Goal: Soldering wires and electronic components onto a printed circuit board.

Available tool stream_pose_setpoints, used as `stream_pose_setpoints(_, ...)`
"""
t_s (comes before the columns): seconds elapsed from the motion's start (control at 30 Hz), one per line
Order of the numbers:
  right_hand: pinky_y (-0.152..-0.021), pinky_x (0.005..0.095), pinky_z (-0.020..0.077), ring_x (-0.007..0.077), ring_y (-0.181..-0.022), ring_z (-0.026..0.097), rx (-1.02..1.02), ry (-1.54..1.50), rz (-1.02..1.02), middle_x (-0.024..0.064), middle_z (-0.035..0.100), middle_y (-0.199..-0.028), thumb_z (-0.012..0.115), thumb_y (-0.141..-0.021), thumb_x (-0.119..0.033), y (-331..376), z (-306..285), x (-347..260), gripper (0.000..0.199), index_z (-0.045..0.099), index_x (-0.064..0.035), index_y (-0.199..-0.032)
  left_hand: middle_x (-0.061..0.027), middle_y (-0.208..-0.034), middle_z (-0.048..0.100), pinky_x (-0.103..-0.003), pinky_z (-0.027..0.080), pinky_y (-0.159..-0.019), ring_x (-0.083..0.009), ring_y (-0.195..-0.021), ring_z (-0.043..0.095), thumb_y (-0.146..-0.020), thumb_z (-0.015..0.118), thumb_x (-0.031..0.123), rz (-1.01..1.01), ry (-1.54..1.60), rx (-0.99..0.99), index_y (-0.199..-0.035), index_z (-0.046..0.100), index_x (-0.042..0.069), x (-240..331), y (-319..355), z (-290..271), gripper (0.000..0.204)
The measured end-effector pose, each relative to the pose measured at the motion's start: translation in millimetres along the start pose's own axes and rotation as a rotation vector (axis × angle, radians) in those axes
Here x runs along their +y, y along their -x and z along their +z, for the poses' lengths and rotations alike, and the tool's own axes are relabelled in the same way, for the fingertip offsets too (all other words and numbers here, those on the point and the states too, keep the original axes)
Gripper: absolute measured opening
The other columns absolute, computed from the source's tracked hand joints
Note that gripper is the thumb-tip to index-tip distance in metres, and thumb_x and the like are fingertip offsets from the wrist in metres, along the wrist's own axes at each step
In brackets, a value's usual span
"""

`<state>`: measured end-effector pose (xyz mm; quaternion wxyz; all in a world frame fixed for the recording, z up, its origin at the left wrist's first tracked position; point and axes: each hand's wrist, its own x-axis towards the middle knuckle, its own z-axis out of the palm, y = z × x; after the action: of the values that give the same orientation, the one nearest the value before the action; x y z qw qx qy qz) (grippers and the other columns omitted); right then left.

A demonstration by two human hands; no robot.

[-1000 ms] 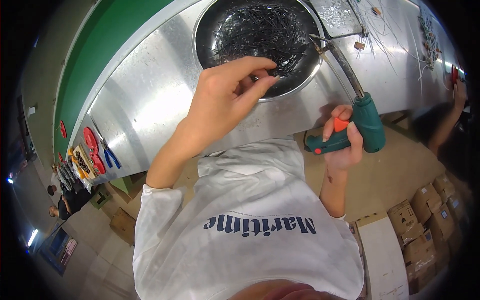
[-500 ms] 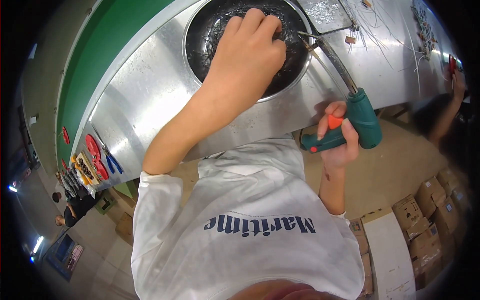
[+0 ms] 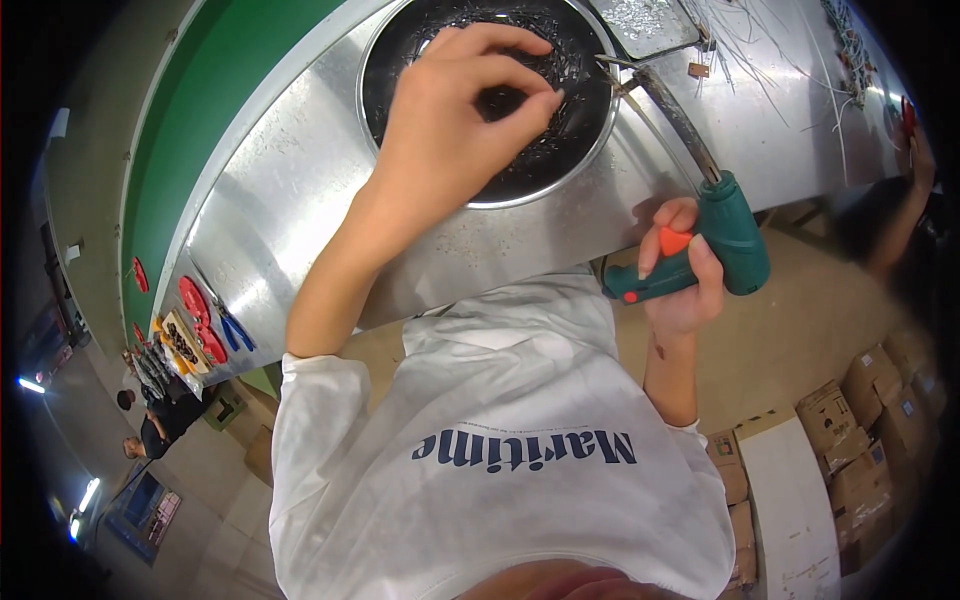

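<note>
My left hand is over a round steel bowl, its thumb and index fingertips pinched together. Whatever they may hold is too small to make out. Many small, thin black pieces lie in the bowl. My right hand grips a green soldering gun by its handle, the thumb and fingers around the orange trigger. The gun's metal barrel points away from me, its thin tip close to the bowl's right rim. A slender guide tube runs alongside the barrel.
A shallow tray of tiny shiny pieces stands behind the barrel. White wires spread over the metal bench at the right. Blue-handled pliers and red parts lie far left. Another person's hand shows at the right edge.
My left hand has drawn back and left from deeper over the bowl, turning so the thumb-and-index pinch shows. My right hand keeps its grip on the soldering gun, almost still.
</note>
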<state>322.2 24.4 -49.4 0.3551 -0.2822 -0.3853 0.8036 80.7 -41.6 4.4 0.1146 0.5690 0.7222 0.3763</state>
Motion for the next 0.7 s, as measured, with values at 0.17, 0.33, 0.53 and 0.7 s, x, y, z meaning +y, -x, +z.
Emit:
stream_pose_setpoints(0.17, -0.049, 0.025, 0.0427, 0.0175, -0.056, 0.054, 0.008, -0.013, 0.007, 0.0186, 0.052, -0.1, 0.048, -0.086, -0.022, 1, -2, 0, 0.028, 0.049, 0.0034, -0.099, 0.0002, -0.071, 0.061, -0.018, 0.032, -0.05, -0.0017, -0.054, 0.042, -0.089, 0.066, 0.013, -0.673, 0.728, 0.333, -0.083, 0.068, -0.002, 39, -20, -6, 0.016)
stream_pose_setpoints(0.33, -0.049, 0.0254, 0.0419, 0.0178, -0.056, 0.053, -0.004, 0.001, -0.004, 0.0187, 0.052, -0.1, 0.048, -0.086, -0.022, 1, -2, 0, 0.028, 0.048, 0.0035, -0.098, -0.0097, -0.089, 0.069, -0.018, 0.047, -0.063, -0.0094, -0.069, 0.061, -0.091, 0.061, 0.009, -0.641, 1.203, 0.136, -0.109, 0.062, -0.004, -21, 7, -21, 0.022)
stream_pose_setpoints(0.53, -0.049, 0.0263, 0.0412, 0.018, -0.055, 0.052, 0.006, 0.027, 0.002, 0.0186, 0.052, -0.099, 0.048, -0.085, -0.022, 1, -2, 0, 0.029, 0.048, 0.0039, -0.098, -0.0083, -0.09, 0.069, -0.017, 0.038, -0.051, -0.0059, -0.063, 0.055, -0.082, 0.071, 0.012, -0.639, 1.156, 0.122, -0.099, 0.069, 0.0, -1, 3, -26, 0.021)
stream_pose_setpoints(0.7, -0.049, 0.0262, 0.0415, 0.0179, -0.055, 0.053, 0.006, 0.024, -0.003, 0.0187, 0.051, -0.099, 0.048, -0.085, -0.021, 1, -1, 0, 0.028, 0.048, 0.0039, -0.098, -0.0081, -0.087, 0.069, -0.017, 0.033, -0.051, -0.005, -0.058, 0.05, -0.085, 0.069, 0.009, -0.673, 1.04, 0.071, -0.101, 0.068, 0.001, 4, 7, -26, 0.018)
